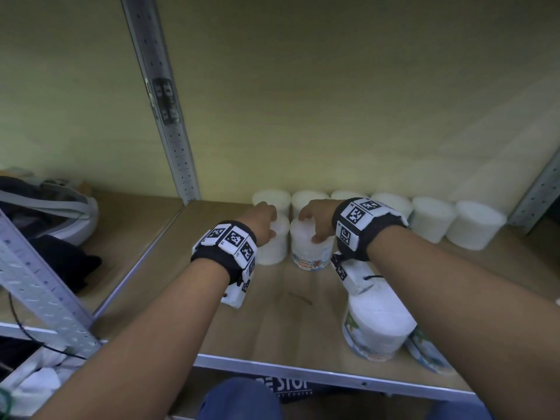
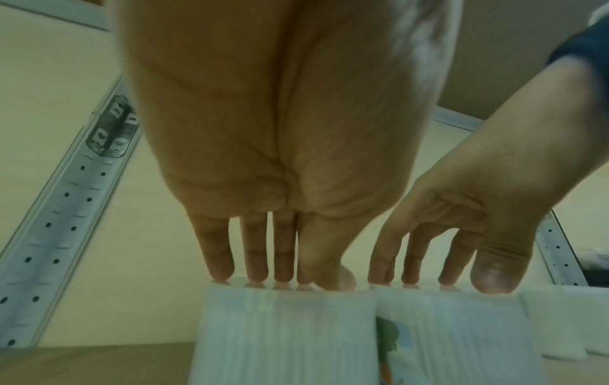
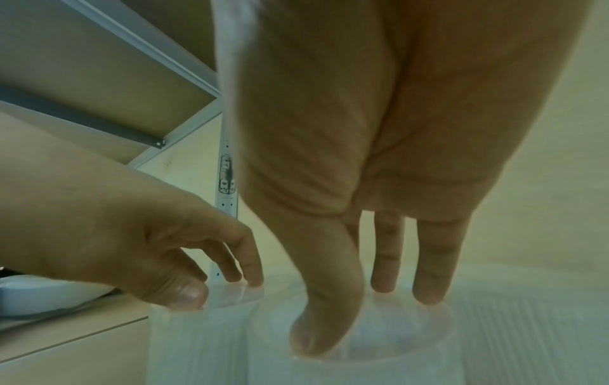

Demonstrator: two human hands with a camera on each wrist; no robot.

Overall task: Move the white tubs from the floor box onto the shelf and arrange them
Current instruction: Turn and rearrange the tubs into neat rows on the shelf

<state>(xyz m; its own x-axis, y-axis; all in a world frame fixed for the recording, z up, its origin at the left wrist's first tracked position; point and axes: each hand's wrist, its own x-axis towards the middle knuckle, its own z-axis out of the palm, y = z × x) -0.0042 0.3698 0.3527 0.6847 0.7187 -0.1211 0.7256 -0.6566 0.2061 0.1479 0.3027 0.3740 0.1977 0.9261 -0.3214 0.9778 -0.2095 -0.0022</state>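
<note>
Your left hand and right hand each gripping an upright front-row tub top, plain tub and labelled tub, side by side on the shelf.

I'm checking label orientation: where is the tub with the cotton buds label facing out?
In the head view the labelled tub stands under the right hand, just in front of the back row of tubs, touching the plain tub on its left.
</note>
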